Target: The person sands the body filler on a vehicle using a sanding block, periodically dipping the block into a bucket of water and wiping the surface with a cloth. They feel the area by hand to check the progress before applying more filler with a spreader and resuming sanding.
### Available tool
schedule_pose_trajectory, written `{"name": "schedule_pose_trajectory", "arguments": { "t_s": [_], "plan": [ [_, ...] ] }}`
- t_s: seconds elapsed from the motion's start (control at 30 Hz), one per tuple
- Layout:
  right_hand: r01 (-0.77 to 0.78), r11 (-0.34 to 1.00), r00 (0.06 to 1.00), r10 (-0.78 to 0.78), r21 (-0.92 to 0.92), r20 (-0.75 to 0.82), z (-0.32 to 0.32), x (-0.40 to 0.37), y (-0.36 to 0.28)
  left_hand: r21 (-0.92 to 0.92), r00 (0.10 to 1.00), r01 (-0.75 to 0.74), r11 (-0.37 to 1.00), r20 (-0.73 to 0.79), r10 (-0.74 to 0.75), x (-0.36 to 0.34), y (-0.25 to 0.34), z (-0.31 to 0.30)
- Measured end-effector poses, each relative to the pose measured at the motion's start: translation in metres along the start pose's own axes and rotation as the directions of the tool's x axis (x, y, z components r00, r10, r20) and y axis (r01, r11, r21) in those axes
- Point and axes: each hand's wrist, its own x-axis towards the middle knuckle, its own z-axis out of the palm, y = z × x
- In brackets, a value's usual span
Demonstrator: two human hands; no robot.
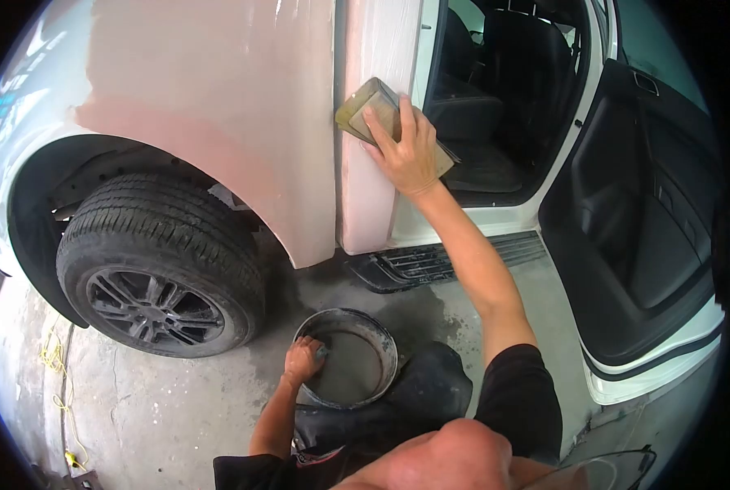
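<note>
My right hand [411,153] presses a sanding block wrapped in sandpaper [370,112] against the pinkish, filler-coated pillar [369,204] between the rear panel and the door opening. The fingers spread over the block and grip it, with a loose end of the paper sticking out below the palm. Down at the left rim of a bucket of cloudy grey water [350,367], my left hand [303,359] is closed around a small blue-grey thing [321,353]. Its kind is hard to tell, as the fingers cover most of it.
A rear wheel [160,269] stands left of the bucket, under the patchy pink and white panel [209,73]. On the right, a car door [634,212] hangs open beside the seats. A ribbed side step [455,263] runs below the opening. Yellow cord [54,359] lies on the concrete floor.
</note>
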Motion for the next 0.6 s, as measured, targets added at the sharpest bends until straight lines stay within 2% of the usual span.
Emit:
{"name": "schedule_pose_trajectory", "arguments": {
  "t_s": [0.03, 0.1, 0.13, 0.2, 0.3, 0.37, 0.4, 0.43, 0.5, 0.57, 0.6],
  "plan": [
    [0.005, 1.0, 1.0, -0.005, 0.002, 0.024, -0.002, 0.004, 0.004, -0.006, 1.0, 0.002, 1.0, 0.011, -0.002, 0.0, 0.0, -0.001],
    [-0.081, 0.983, 0.996, 0.086, -0.163, 0.028, -0.005, 0.084, 0.037, -0.003, 1.0, 0.0, 1.0, 0.025, 0.0, 0.007, -0.002, -0.003],
    [-0.118, 0.976, 0.991, 0.126, -0.182, 0.037, -0.009, 0.128, 0.056, 0.002, 1.0, 0.005, 1.0, 0.028, -0.005, 0.007, -0.001, -0.002],
    [-0.331, 0.942, 0.936, 0.322, 0.043, 0.143, -0.036, 0.216, 0.085, 0.016, 0.999, 0.014, 1.0, 0.034, -0.014, 0.004, -0.002, -0.001],
    [-0.484, 0.869, 0.86, 0.451, 0.102, 0.241, -0.054, 0.253, 0.089, 0.025, 0.999, 0.0, 1.0, 0.04, -0.001, 0.003, -0.001, -0.005],
    [-0.456, 0.885, 0.868, 0.418, 0.097, 0.27, -0.045, 0.22, 0.073, 0.015, 1.0, -0.003, 1.0, 0.031, 0.002, 0.003, 0.001, -0.003],
    [-0.285, 0.958, 0.953, 0.288, -0.039, 0.09, -0.025, 0.18, 0.062, 0.013, 1.0, -0.007, 1.0, 0.028, 0.006, 0.001, 0.001, -0.004],
    [-0.201, 0.98, 0.977, 0.2, -0.008, -0.07, 0.004, 0.133, 0.057, 0.008, 1.0, -0.01, 1.0, 0.021, 0.01, 0.001, 0.002, -0.004],
    [-0.213, 0.976, 0.977, 0.213, -0.05, -0.012, -0.002, 0.136, 0.056, 0.012, 1.0, -0.003, 1.0, 0.03, 0.003, 0.003, 0.002, -0.009],
    [-0.264, 0.965, 0.964, 0.264, 0.0, 0.015, -0.016, 0.204, 0.074, 0.018, 0.997, 0.022, 1.0, 0.071, -0.023, 0.004, 0.005, -0.01],
    [-0.331, 0.941, 0.939, 0.321, 0.072, 0.126, -0.021, 0.236, 0.094, 0.023, 0.997, 0.017, 1.0, 0.071, -0.019, 0.005, 0.005, -0.006]
  ]
}}
